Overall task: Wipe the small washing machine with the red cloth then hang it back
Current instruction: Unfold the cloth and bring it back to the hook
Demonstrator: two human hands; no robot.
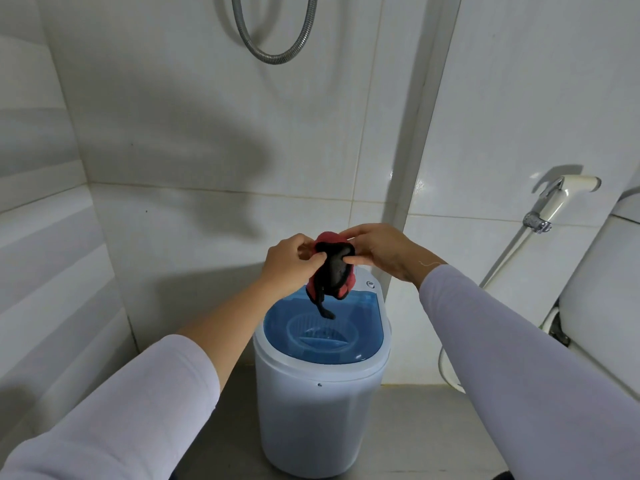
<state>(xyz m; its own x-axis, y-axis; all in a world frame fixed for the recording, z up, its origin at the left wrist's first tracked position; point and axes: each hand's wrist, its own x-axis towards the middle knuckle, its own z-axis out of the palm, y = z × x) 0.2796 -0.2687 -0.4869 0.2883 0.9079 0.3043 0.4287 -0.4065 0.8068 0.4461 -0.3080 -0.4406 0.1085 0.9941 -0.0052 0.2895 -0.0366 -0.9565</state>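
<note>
The small washing machine is a white tub with a blue see-through lid, standing on the floor in front of me. Above its back edge I hold the red cloth, bunched up, red with a black side and a black strip dangling toward the lid. My left hand pinches the cloth from the left. My right hand grips it from the right with the fingers over its top. The cloth hangs clear of the lid.
White tiled walls close in behind and at the left. A metal shower hose loops overhead. A bidet sprayer hangs on the right wall beside a white toilet. The floor is grey.
</note>
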